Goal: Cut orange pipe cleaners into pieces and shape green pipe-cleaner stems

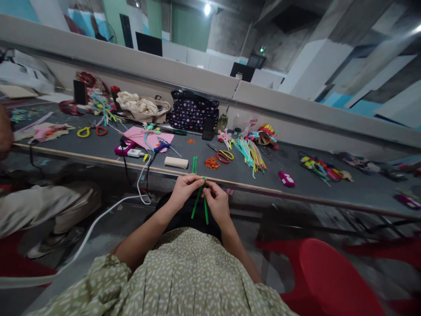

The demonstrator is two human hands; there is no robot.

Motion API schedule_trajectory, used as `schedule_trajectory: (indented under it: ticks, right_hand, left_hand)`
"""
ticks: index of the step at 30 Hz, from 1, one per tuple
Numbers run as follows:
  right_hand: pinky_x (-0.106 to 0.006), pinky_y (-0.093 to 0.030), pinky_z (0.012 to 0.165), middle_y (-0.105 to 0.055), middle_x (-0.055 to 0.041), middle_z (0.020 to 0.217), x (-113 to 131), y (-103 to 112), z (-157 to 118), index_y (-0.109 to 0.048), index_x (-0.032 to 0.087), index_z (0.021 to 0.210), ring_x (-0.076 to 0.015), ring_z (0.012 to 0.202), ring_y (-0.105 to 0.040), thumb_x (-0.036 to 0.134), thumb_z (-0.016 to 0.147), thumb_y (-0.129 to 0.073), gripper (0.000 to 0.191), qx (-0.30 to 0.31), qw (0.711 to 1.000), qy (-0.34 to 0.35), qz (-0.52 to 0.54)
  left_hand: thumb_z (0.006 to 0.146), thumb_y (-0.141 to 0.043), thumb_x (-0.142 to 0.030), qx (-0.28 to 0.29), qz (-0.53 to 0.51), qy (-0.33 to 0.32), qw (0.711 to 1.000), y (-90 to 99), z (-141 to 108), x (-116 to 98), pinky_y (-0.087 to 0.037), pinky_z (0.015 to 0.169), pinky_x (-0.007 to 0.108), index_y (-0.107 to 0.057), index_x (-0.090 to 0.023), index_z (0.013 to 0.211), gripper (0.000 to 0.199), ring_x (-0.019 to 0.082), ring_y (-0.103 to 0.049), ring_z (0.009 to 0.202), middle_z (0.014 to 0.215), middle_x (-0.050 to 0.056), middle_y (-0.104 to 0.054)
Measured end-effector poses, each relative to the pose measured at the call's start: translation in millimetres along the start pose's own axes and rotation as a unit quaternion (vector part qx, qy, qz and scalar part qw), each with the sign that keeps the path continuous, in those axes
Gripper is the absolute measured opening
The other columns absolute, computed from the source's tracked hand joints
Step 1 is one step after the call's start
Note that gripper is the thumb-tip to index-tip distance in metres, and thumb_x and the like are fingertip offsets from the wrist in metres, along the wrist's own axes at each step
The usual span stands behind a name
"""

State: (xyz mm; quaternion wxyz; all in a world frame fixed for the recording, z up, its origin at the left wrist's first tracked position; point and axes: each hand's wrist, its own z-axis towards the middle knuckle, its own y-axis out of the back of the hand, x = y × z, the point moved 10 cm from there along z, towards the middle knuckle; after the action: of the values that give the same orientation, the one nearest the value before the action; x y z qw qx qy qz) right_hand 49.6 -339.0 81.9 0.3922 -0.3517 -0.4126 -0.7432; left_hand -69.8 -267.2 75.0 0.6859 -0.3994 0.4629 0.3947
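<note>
Both my hands meet just in front of the table edge, fingers pinched around green pipe cleaners (197, 205). My left hand (184, 188) grips them near their upper end from the left. From the other side my right hand (217, 201) pinches the same piece, its fingertips almost touching the left ones. Two green lengths hang down below the fingers, spread slightly apart. A small green tip shows above the fingertips. On the table just beyond lie more green pipe cleaners (194, 164), beside a cream-coloured roll (176, 163) and a small heap of orange curled pieces (212, 163).
Scissors (223, 156) and a bundle of pastel pipe cleaners (251, 153) lie to the right. Left are a glue gun (161, 145), pink paper (138, 135) and a white cable (115, 204). A red stool (332, 276) stands at right; another person's leg (49, 206) is at left.
</note>
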Motion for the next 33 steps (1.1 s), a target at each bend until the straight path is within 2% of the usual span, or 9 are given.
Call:
schedule_trajectory:
  ticks: [3, 9, 12, 16, 21, 25, 28, 31, 33]
  right_hand:
    - [-0.026, -0.047, 0.062, -0.064, 0.005, 0.065, -3, 0, -2, -0.048, 0.021, 0.129, -0.0144, 0.06, -0.061, 0.03, 0.087, -0.057, 0.044, -0.017, 0.999, -0.028, 0.041]
    - [-0.024, -0.043, 0.058, -0.063, 0.0051, 0.064, -1, -8, -2, -0.046, 0.022, 0.117, -0.0133, 0.058, -0.058, 0.032, 0.084, -0.061, 0.037, 0.013, 0.992, -0.042, 0.12]
    - [-0.021, -0.038, 0.05, -0.062, 0.0058, 0.062, -3, -10, -2, -0.045, 0.022, 0.114, -0.0106, 0.05, -0.052, 0.034, 0.082, -0.064, 0.039, 0.038, 0.98, -0.07, 0.183]
    - [-0.018, -0.028, 0.04, -0.062, 0.0057, 0.061, -11, -9, -1, -0.05, 0.022, 0.108, -0.0067, 0.04, -0.04, 0.039, 0.08, -0.067, 0.037, 0.051, 0.956, -0.119, 0.262]
    - [-0.019, -0.035, 0.04, -0.065, 0.0003, 0.067, -15, -11, -2, -0.063, 0.019, 0.092, -0.0082, 0.046, -0.047, 0.041, 0.082, -0.064, 0.023, 0.057, 0.933, -0.14, 0.328]
    - [-0.023, -0.045, 0.047, -0.07, -0.0047, 0.083, -2, -4, -5, -0.066, 0.02, 0.098, -0.0144, 0.064, -0.059, 0.04, 0.084, -0.064, 0.025, 0.05, 0.964, -0.078, 0.25]
    - [-0.026, -0.05, 0.059, -0.071, -0.0034, 0.082, 19, 10, -5, -0.068, 0.023, 0.099, -0.0164, 0.071, -0.063, 0.033, 0.087, -0.062, 0.017, 0.012, 0.994, 0.029, 0.108]
    - [-0.031, -0.05, 0.072, -0.07, -0.0038, 0.079, 44, 21, -7, -0.07, 0.023, 0.087, -0.0174, 0.075, -0.063, 0.026, 0.09, -0.058, 0.013, -0.023, 0.989, 0.141, -0.026]
    - [-0.031, -0.049, 0.073, -0.07, -0.0049, 0.081, 50, 26, -6, -0.069, 0.021, 0.079, -0.0176, 0.076, -0.063, 0.024, 0.09, -0.058, 0.016, -0.041, 0.982, 0.168, -0.072]
  left_hand:
    - [0.072, -0.074, -0.034, -0.003, 0.029, -0.028, 0.999, 2.1, 1, -3, -0.044, 0.074, 0.026, -0.077, -0.02, 0.08, 0.017, 0.016, -0.059, 0.079, 0.083, 0.004, -0.067]
    - [0.078, -0.069, -0.033, 0.022, 0.103, -0.083, 0.991, -0.4, 1, -11, -0.045, 0.079, 0.028, -0.076, -0.02, 0.081, 0.014, 0.018, -0.061, 0.082, 0.088, 0.005, -0.067]
    - [0.079, -0.067, -0.032, 0.04, 0.136, -0.095, 0.985, -4.2, -1, -14, -0.045, 0.085, 0.03, -0.076, -0.021, 0.083, 0.015, 0.02, -0.062, 0.088, 0.092, 0.006, -0.068]
    - [0.08, -0.066, -0.031, 0.07, 0.167, -0.103, 0.978, -10.4, -4, -16, -0.045, 0.089, 0.032, -0.077, -0.024, 0.089, 0.016, 0.022, -0.063, 0.094, 0.1, 0.008, -0.07]
    - [0.081, -0.065, -0.032, 0.091, 0.2, -0.103, 0.97, -12.4, -3, -15, -0.045, 0.081, 0.029, -0.076, -0.023, 0.087, 0.016, 0.021, -0.064, 0.084, 0.088, 0.006, -0.072]
    - [0.081, -0.065, -0.034, 0.086, 0.196, -0.075, 0.974, -7.0, 1, -10, -0.045, 0.075, 0.027, -0.075, -0.019, 0.085, 0.019, 0.019, -0.064, 0.078, 0.082, 0.005, -0.072]
    - [0.08, -0.064, -0.031, 0.096, 0.206, -0.065, 0.972, -6.8, 3, -6, -0.045, 0.075, 0.027, -0.074, -0.016, 0.084, 0.018, 0.018, -0.064, 0.079, 0.082, 0.005, -0.072]
    - [0.082, -0.061, -0.03, 0.14, 0.229, -0.052, 0.962, -13.8, 0, 1, -0.045, 0.074, 0.026, -0.073, -0.015, 0.084, 0.019, 0.018, -0.064, 0.079, 0.083, 0.005, -0.072]
    - [0.083, -0.06, -0.03, 0.167, 0.233, -0.047, 0.957, -18.7, -3, 3, -0.045, 0.075, 0.026, -0.073, -0.015, 0.086, 0.02, 0.018, -0.063, 0.08, 0.084, 0.006, -0.072]
